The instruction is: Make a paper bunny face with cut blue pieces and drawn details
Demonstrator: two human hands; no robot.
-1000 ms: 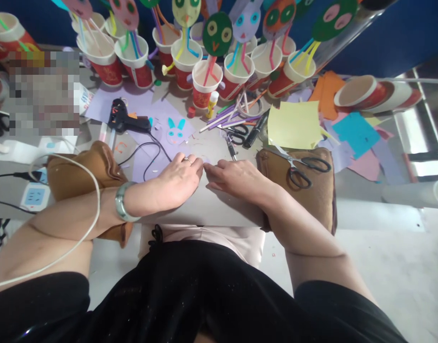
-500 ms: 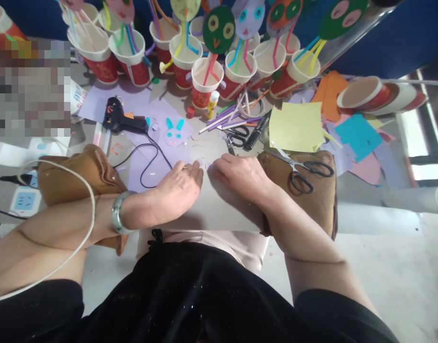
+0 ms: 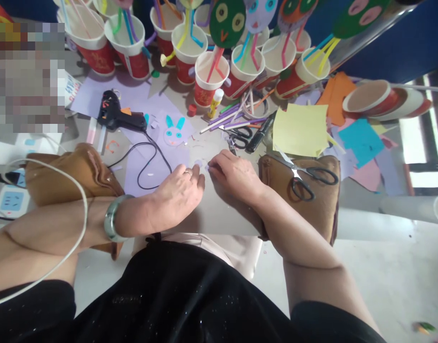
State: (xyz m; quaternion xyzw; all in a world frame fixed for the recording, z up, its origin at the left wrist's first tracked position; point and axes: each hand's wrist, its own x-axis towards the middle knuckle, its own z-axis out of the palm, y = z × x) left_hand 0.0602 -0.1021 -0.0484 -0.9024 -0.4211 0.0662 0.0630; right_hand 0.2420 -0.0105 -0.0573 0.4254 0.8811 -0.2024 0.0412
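My left hand (image 3: 179, 196) rests low over the table's front edge, its fingers curled together, with a ring and a green bangle on that arm. At its fingertips lies a small light purple paper piece (image 3: 198, 163); whether the fingers grip it is hidden. Close by on the right, my right hand (image 3: 236, 174) is closed, thumb and finger pinching a tiny purple paper scrap (image 3: 207, 168). Beyond them a purple paper rabbit face (image 3: 174, 136) with blue ears lies on purple paper (image 3: 133, 178). A black hot glue gun (image 3: 121, 114) lies on its side left of it.
Red and white paper cups (image 3: 211, 78) with straws and paper faces line the back. A glue stick (image 3: 215, 103), black marker (image 3: 261, 135) and straws lie centrally. Scissors (image 3: 304, 176) rest on a brown pouch (image 3: 279, 178); yellow paper (image 3: 300, 128) sits behind. A white cable (image 3: 84, 200) crosses my left arm.
The view has shifted slightly. My left fingers have curled more, and a purple paper piece now shows at their tips. A tiny scrap shows at my right fingertips.
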